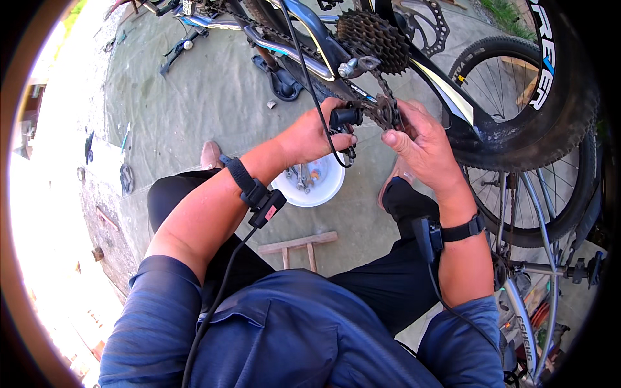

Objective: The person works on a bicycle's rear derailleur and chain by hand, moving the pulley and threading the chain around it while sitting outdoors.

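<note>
A rear derailleur hangs below the black cassette of a bicycle, with the chain running down into it. My left hand is closed around its black body, thumb underneath. From the right, my right hand grips the derailleur cage between thumb and fingers; some of those fingertips are hidden behind it. A black cable comes down past my left fingers and loops under them. The frame's rear end with a silver axle fitting sits just above the derailleur.
A white bucket holding small metal parts stands below my hands. The rear tyre curves along the right, with another bicycle wheel and silver frame beyond. Nearer me is a small wooden stool. A black saddle lies on the ground.
</note>
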Available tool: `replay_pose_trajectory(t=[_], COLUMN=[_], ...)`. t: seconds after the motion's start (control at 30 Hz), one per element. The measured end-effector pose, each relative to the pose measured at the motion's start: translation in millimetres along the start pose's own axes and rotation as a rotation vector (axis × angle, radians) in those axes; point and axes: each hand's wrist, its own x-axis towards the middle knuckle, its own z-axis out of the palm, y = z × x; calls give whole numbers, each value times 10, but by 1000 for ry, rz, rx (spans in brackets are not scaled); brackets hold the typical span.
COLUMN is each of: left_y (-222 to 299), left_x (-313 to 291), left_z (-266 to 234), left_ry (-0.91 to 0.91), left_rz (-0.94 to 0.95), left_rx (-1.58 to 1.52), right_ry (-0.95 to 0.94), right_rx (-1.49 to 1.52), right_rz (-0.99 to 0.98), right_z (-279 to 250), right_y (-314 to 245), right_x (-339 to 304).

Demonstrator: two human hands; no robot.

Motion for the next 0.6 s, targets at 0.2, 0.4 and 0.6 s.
replay_pose_trajectory(t=[0.2,0.4,0.6], left_y=[-30,-30,-74], left_x=[-61,-131,-92], left_z=[230,420,703], left_ry=[-86,-99,-79], left_rz=[-240,-357,-368], left_rx=[-236,-469,-871], right_ry=[42,-1,-18], right_rx=[94,116,-55], right_rz=[9,183,256], right_z=[132,177,178], right_y=[144,122,178], right_x=[126,228,372])
